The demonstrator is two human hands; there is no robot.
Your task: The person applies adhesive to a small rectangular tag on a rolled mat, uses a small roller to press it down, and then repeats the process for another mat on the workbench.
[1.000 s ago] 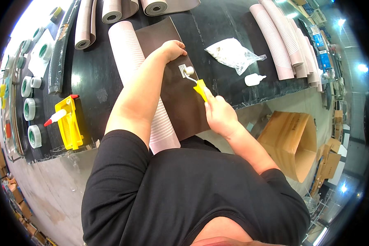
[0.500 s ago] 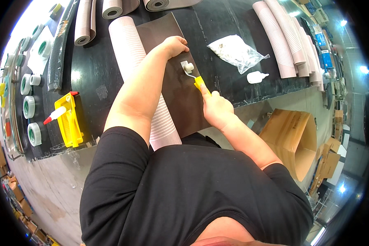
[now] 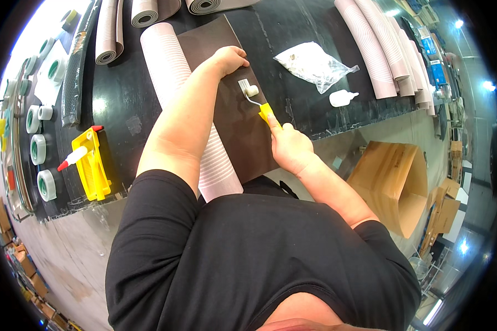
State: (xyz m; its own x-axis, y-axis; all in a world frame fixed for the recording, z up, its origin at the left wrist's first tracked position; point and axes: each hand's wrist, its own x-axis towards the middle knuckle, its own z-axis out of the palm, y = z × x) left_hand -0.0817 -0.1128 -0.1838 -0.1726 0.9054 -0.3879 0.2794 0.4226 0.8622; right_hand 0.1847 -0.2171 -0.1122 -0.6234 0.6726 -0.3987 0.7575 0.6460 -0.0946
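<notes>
Because the mat [image 3: 243, 138] lies only partly flat, its rolled portion [image 3: 220, 165], left of the right hand [image 3: 292, 147], could spring inward or pull the sheet askew should the left hand [image 3: 231, 60] lift. The hand roller [image 3: 265, 112] could skid off the mat's right edge if pushed at a slant; uneven pressure might crease or shift the small label [image 3: 243, 84].

The mat rests on a black tabletop [image 3: 301, 25], beneath the left hand and ahead of the right. Its flat part is plain dark brown; its roll is pale pink with fine whitish stripes. The left hand, fingers bent, lies at the right edge; whether it pinches or merely presses cannot be told. The right hand is closed around the roller's yellow handle, 1 digit along it. The roller carries 1 small white wheel on a bent rod. The label, pale and roughly rectangular, lies beside the wheel, nearer the left hand; contact is unclear.
</notes>
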